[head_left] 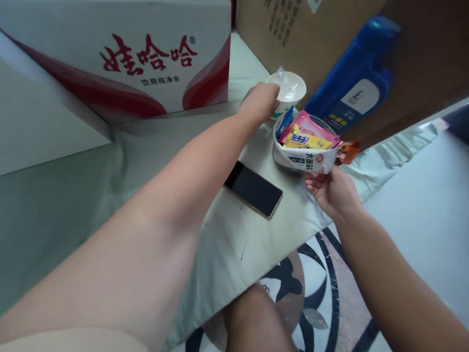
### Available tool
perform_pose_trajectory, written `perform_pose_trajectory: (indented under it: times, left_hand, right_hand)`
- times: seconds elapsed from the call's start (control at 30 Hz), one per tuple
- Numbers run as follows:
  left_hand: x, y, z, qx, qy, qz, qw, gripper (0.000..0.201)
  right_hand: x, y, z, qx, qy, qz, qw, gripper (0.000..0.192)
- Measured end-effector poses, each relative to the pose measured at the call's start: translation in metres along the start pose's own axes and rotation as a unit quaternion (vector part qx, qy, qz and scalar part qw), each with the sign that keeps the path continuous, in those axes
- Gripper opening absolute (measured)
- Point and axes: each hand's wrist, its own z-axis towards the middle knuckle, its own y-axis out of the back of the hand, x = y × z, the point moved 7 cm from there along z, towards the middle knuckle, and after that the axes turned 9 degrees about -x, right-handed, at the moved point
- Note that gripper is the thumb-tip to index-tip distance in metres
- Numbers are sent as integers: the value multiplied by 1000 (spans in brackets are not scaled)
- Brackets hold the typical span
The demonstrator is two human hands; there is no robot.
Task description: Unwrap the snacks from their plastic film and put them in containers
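Observation:
My left hand reaches across to a white paper cup with a green pattern low on its side. Its fingers are closed at the cup's left rim, partly hidden, and a bit of clear plastic sticks up beside them. Close by stands a clear plastic bowl filled with snack packets, among them a pink one, a yellow one and a white one. My right hand has curled fingers at the bowl's lower right edge, closed on it.
A black phone lies on the pale cloth. A large blue bottle leans behind the bowl against a brown cardboard box. A white and red carton stands at the back left. Patterned floor shows below.

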Motion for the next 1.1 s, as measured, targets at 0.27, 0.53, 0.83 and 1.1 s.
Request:
perform_pose_trajectory:
  times: [0.27,0.53,0.83,1.1]
  left_hand:
    - [40,39,-24,-102,94,-134,981,35]
    - [91,80,-107,-103,203,-102,968,22]
    - [114,131,-184,-195,339,-310,866,21]
    - [123,211,-405,-383,459,-563,570,10]
  right_hand:
    - [4,-56,27,41,42,49,997,28]
    - [37,-181,65,89,57,63,992,43]
    - [39,-225,0,223,90,-207,948,42]
    - [-68,-232,-211,479,280,-403,727,20]
